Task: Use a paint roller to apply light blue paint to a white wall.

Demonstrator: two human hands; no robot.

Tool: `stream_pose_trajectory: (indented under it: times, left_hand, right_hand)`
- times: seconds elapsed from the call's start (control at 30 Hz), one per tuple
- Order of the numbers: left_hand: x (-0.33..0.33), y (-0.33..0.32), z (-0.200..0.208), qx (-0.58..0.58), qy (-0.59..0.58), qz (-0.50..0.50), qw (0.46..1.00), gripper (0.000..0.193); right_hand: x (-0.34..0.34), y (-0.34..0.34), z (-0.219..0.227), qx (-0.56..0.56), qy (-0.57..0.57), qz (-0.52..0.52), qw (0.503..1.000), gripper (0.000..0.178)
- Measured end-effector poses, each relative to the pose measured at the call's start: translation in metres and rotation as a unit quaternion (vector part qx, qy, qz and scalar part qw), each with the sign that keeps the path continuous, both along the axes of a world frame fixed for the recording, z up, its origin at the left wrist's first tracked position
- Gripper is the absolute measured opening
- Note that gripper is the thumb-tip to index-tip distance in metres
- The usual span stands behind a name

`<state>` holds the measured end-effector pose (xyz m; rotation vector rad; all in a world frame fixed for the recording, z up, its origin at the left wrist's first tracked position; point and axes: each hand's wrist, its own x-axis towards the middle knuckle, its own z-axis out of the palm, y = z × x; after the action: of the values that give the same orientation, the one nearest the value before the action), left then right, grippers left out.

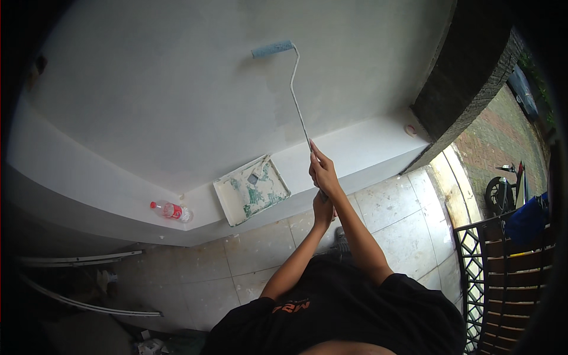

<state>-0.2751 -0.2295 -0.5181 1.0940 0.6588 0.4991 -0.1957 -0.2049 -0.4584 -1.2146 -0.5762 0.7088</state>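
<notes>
Black T-shirt (367,307) cloth spread closest; beyond it, the left hand (323,212) and, farther up, the right hand (323,176) had fingers curled around a paint roller (292,89), its blue sleeve (272,49) at the pale wall (177,89).

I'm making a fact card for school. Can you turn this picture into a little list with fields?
Tool: paint roller with a blue sleeve, held up at the pale wall
Right hand: holding the roller, higher up
Left hand: holding the roller, below the right hand
Tray: white paint tray with green stains, on the white ledge
Bottle: clear plastic bottle, red cap, left of the tray
</notes>
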Motion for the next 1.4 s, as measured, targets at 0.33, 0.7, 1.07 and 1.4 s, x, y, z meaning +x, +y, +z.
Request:
stream_pose_trajectory:
  times: [0.33, 0.7, 1.07, 1.4]
  left_hand:
    - [-0.032, -0.01, -0.05, -0.032, 0.032, 0.013, 0.999, 0.024]
    - [0.028, 0.022, -0.07, 0.231, -0.002, 0.084, 0.969, 0.021]
    - [0.055, 0.047, -0.08, 0.266, 0.067, 0.048, 0.96, 0.024]
    - [0.043, 0.008, -0.114, 0.256, 0.073, 0.085, 0.96, 0.023]
  right_hand:
    - [-0.025, 0.004, -0.088, -0.041, 0.042, -0.013, 0.998, 0.041]
    - [0.016, 0.035, -0.06, -0.036, -0.157, -0.088, 0.983, 0.042]
    - [0.042, 0.048, -0.049, -0.023, -0.124, -0.052, 0.991, 0.045]
    - [0.029, 0.024, -0.083, -0.122, -0.214, -0.063, 0.967, 0.046]
